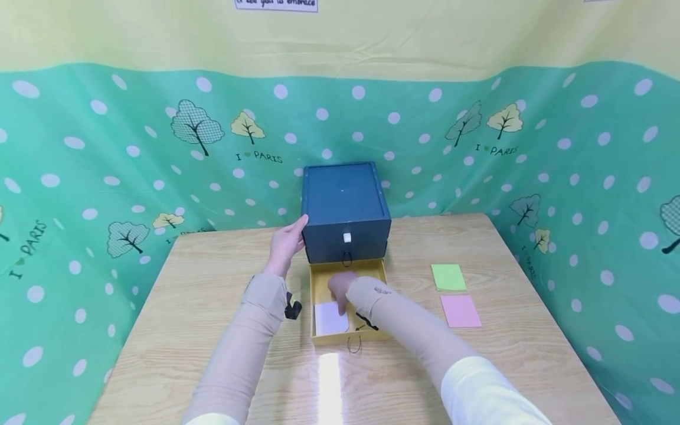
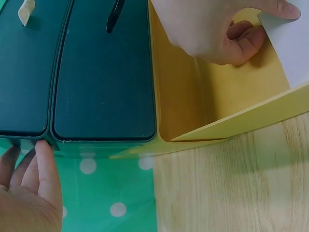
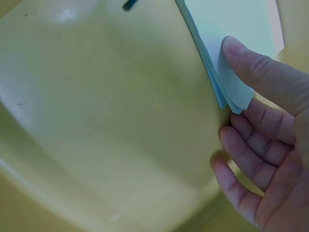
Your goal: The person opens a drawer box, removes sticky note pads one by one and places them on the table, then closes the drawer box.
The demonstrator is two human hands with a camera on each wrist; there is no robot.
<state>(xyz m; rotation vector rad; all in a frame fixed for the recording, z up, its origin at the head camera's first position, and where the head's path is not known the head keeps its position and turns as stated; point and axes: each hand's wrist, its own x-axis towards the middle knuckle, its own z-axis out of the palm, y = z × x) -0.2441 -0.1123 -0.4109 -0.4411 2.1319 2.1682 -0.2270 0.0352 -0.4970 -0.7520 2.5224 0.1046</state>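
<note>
A dark blue desktop drawer cabinet (image 1: 342, 192) stands against the back curtain, its yellow lower drawer (image 1: 375, 269) pulled out. My left hand (image 1: 285, 243) touches the cabinet's left side, fingers (image 2: 44, 166) straight along the edge. My right hand (image 1: 342, 286) reaches down into the drawer. It pinches the corner of a pale stack of sticky notes (image 1: 330, 319), lying at the drawer's front left. In the right wrist view the thumb presses on the top sheet (image 3: 231, 29) and bends the corner, with the other fingers curled at the stack's edge.
On the wooden table (image 1: 223, 277), right of the drawer, lie a green sticky note pad (image 1: 448, 277) and a pink one (image 1: 460, 311). A small white pull tab (image 1: 347, 237) marks the upper drawer. A dotted green curtain (image 1: 255, 195) surrounds the table.
</note>
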